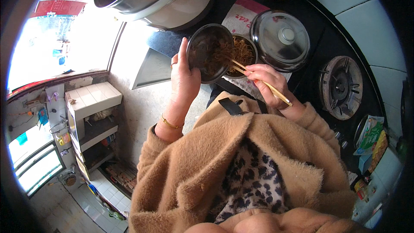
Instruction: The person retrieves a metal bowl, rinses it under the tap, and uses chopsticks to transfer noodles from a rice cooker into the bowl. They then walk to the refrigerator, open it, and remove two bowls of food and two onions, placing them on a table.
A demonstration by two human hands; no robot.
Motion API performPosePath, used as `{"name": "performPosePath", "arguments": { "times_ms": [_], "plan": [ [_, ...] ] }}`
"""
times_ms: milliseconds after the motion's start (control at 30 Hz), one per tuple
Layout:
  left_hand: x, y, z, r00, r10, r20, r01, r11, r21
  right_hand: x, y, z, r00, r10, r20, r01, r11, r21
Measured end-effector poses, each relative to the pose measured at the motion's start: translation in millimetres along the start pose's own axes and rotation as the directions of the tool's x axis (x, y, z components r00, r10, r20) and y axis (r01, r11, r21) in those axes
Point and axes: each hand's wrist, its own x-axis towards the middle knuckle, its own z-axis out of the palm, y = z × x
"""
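My left hand [186, 74] grips a round metal bowl [202, 47] by its near left side and tilts it toward a second metal bowl. Brown noodle-like strands [223, 50] lie inside the tilted bowl. Its rim overlaps the second bowl [255, 50], which stands on a cloth and holds more strands [242, 51]. In my right hand [266, 82] is a pair of wooden chopsticks [275, 91], their tips among the strands where the two bowls meet. The tilted bowl hides part of the lower one.
A domed steel lid [279, 43] rests on the red-and-white cloth [237, 14]. The gas burner [343, 87] is at the right of the black counter. A large white cooker [181, 9] with a metal pot stands at the back left. Packets [370, 136] lie near the right wall.
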Motion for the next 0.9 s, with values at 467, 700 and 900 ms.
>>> {"name": "performPosePath", "arguments": {
  "times_ms": [467, 700, 900],
  "plan": [
    [11.7, 1.5, -2.1, 0.999, -0.042, -0.011, 0.043, 0.990, 0.135, -12.8, 0.0, -14.1, 0.971, 0.199, -0.132, -0.181, 0.974, 0.137],
    [12.4, 1.4, -10.6, 0.997, -0.072, -0.013, 0.073, 0.991, 0.108, -13.0, 13.9, -3.0, 0.955, 0.239, -0.174, -0.196, 0.953, 0.233],
    [12.7, -0.2, -14.9, 0.998, -0.057, -0.027, 0.059, 0.996, 0.072, -3.5, -8.7, -21.0, 0.973, 0.179, -0.149, -0.158, 0.978, 0.139]
  ]
}}
